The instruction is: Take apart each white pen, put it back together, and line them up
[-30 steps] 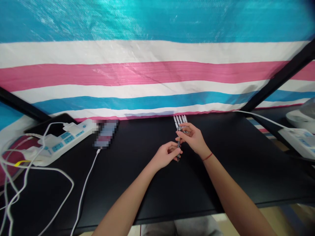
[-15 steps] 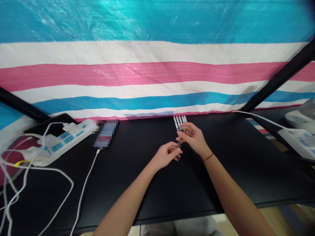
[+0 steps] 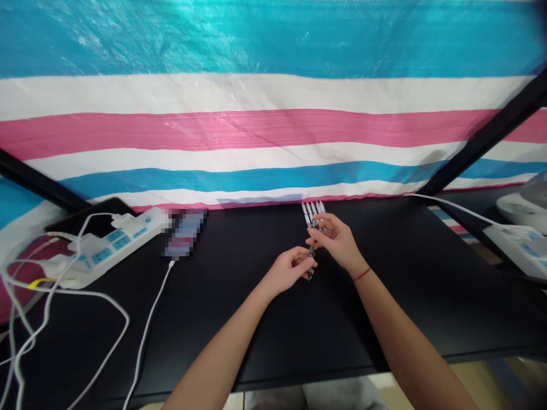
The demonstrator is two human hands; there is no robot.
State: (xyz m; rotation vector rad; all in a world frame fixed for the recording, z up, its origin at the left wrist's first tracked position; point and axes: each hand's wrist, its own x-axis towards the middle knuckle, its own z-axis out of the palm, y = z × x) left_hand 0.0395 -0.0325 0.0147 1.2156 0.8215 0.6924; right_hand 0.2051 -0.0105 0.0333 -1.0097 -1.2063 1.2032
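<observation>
A dark pen (image 3: 311, 250) is held between my two hands above the black table, its length pointing toward me. My left hand (image 3: 294, 269) pinches its near end between thumb and fingers. Around the far end close the thumb and fingertips of my right hand (image 3: 335, 234), which wears a thin red cord at the wrist. Just beyond the right hand, several white pens (image 3: 311, 209) lie side by side in a row near the back edge. Their near ends are partly hidden behind my right fingers.
On the left are a white power strip (image 3: 115, 247) with plugs and loose white cables, and a phone (image 3: 184, 234) on a charging cable (image 3: 149, 324). Another power strip (image 3: 519, 245) sits at the right. A striped plastic sheet (image 3: 273, 128) hangs behind the black table (image 3: 239, 324).
Both hands keep their grip on the dark pen with almost no movement. The whole view has shifted very slightly.
</observation>
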